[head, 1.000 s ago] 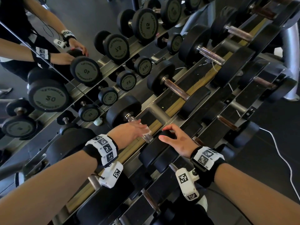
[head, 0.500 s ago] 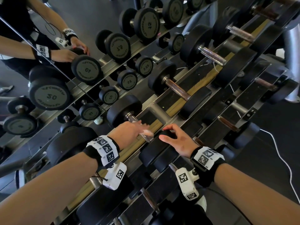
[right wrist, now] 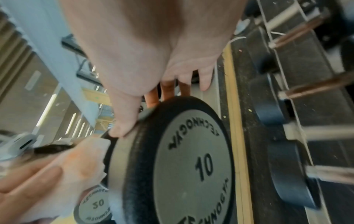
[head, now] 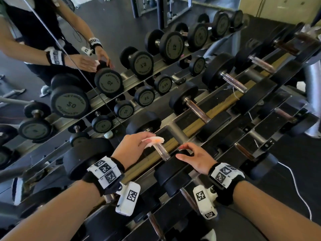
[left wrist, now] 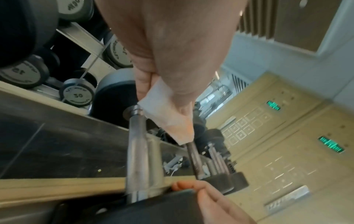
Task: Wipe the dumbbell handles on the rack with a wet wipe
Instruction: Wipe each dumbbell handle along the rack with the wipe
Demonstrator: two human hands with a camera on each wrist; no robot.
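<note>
The 10 dumbbell lies on the top tier of the rack, its steel handle bare between the black heads. My left hand pinches a white wet wipe just over the far part of that handle. In the left wrist view the wipe hangs beside the handle; I cannot tell whether they touch. My right hand grips the near head from above. In the right wrist view its thumb and fingers straddle the rim of the head marked 10.
More dumbbells with brownish handles lie to the right along the rack, with another tier below. A mirror behind the rack reflects the weights and my arms. A white cable trails on the dark floor at right.
My left hand, wrapped on the handle before, has come up off it with the wipe pinched in its fingertips. The right hand has stayed on the near head.
</note>
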